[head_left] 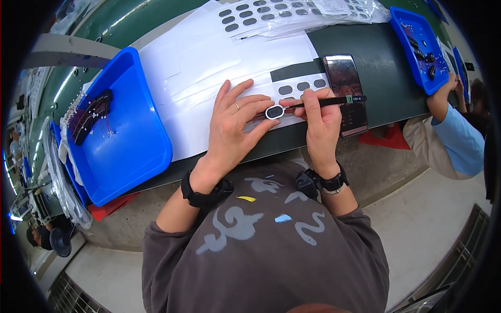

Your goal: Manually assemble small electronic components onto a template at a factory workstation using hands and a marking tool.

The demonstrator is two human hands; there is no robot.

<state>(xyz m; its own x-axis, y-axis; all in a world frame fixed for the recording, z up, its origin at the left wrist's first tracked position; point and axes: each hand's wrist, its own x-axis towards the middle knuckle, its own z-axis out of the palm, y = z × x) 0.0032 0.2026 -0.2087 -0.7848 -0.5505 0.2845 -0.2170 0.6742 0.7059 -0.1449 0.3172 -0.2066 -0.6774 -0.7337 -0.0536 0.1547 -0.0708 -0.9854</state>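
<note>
Near the table's front edge, my left hand (237,121) pinches a small oval part (274,112), dark in the middle with a white rim, between thumb and fingers. My right hand (322,122) grips black tweezers (339,101), whose tips meet the right side of the oval part's rim. Just behind my hands lies a white sheet with dark oval stickers (285,90); my right fingers cover some of it. White paper (209,68) spreads under and behind my left hand.
A blue tray (133,133) at left holds dark parts with wires (94,116). A phone (344,78) lies right of my hands. Bagged sticker sheets (271,18) lie at the back. Another blue tray (415,34) stands far right, beside another person's arm (443,101).
</note>
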